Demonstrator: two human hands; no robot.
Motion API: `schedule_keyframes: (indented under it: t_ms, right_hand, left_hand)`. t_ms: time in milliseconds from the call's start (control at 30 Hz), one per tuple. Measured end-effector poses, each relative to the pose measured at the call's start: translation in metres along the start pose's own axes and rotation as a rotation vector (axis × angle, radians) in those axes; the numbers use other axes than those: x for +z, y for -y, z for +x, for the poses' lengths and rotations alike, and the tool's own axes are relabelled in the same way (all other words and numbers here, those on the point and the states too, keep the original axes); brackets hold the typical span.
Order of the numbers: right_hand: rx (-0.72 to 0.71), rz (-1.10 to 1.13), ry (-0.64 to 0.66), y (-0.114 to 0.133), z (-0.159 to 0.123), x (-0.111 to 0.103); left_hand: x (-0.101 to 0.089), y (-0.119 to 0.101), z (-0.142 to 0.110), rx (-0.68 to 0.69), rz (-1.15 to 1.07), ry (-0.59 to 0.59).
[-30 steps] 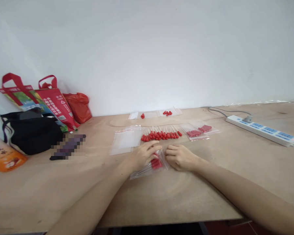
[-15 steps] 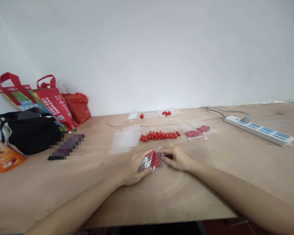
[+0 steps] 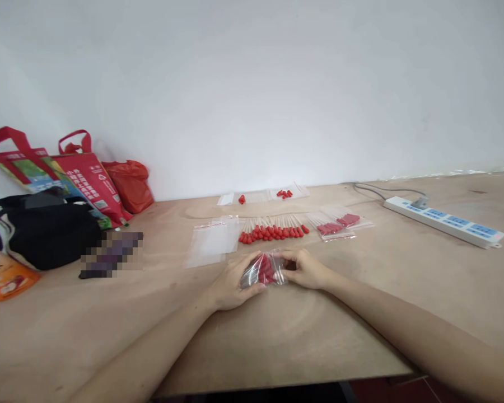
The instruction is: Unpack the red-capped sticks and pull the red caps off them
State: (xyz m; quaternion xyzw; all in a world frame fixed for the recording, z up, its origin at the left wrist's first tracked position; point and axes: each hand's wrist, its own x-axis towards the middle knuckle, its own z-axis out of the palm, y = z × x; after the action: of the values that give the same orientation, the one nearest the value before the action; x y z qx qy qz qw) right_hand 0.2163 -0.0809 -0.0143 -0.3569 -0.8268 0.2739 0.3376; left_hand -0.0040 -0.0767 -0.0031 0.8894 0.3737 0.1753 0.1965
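Note:
Both my hands hold one small clear zip bag (image 3: 265,270) with red-tipped sticks inside, just above the wooden table (image 3: 277,336). My left hand (image 3: 231,285) grips its left end with curled fingers. My right hand (image 3: 304,268) pinches its right end. Just beyond the bag lies a row of loose red-tipped sticks (image 3: 273,229). Empty clear bags (image 3: 212,240) lie to the left of that row, and filled bags (image 3: 338,224) to its right.
A white power strip (image 3: 445,221) with its cable lies at the right. Red shopping bags (image 3: 84,173), a black bag (image 3: 42,232) and an orange packet (image 3: 4,277) stand at the left by the wall. More small bags with red pieces (image 3: 269,196) lie near the wall.
The bag lay flat on the table under my hands a second ago. Both hands have since lifted it and bunched it between them.

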Motion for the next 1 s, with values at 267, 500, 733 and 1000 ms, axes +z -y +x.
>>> schedule_keyframes:
  t_ms: [267, 500, 733, 1000]
  right_hand:
    - [0.078, -0.136, -0.059, -0.0028, 0.0052, 0.0085]
    - [0.132, -0.014, -0.053, -0.0031, 0.0040, 0.0084]
    - [0.145, -0.141, 0.042, -0.0021, 0.0061, 0.0034]
    - [0.246, 0.202, 0.132, -0.0023, 0.0047, 0.0033]
  left_hand:
    - [0.0001, -0.0020, 0.0011, -0.001, -0.024, -0.006]
    - [0.0036, 0.0042, 0.0002, 0.027, -0.032, -0.051]
    - [0.0033, 0.0033, 0.0002, 0.002, -0.030, -0.032]
    - [0.0026, 0.0025, -0.0003, -0.010, -0.019, 0.018]
